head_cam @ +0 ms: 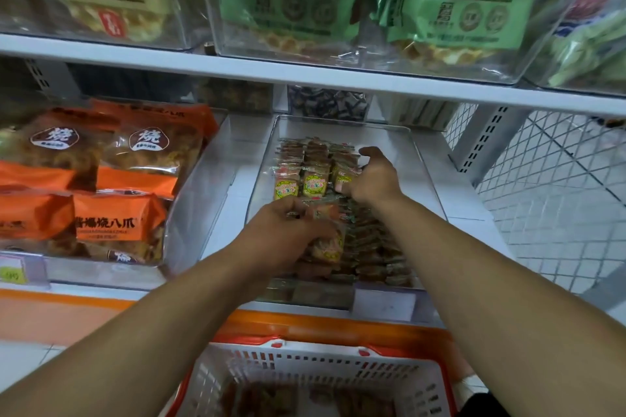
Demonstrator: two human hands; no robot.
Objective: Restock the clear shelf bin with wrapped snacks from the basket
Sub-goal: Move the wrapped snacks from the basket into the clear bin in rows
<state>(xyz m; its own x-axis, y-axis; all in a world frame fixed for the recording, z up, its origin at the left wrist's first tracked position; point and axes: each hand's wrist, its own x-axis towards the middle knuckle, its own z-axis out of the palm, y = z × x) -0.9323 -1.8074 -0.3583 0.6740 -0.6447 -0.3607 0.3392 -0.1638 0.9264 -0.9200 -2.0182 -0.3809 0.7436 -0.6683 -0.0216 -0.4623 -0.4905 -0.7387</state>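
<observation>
Scene: A person leans both arms into a clear shelf bin [427, 179] on a white store shelf [338, 73].
Left hand: The left hand [288, 234] sits low in the bin's near half, fingers curled around a small bunch of wrapped snacks [327, 240].
Right hand: The right hand [374, 179] is farther back, fingers bent and pinching at an upright packet in the standing row [313, 179].
Bin: Packets stand upright at the back; darker ones lie flat toward the front right.
Basket: A white slotted basket [305, 369] with orange trim sits below, a few snacks in its bottom.
Neighbours: Orange bags [108, 186] fill the bin to the left; green bags [474, 3] sit on the shelf above.
</observation>
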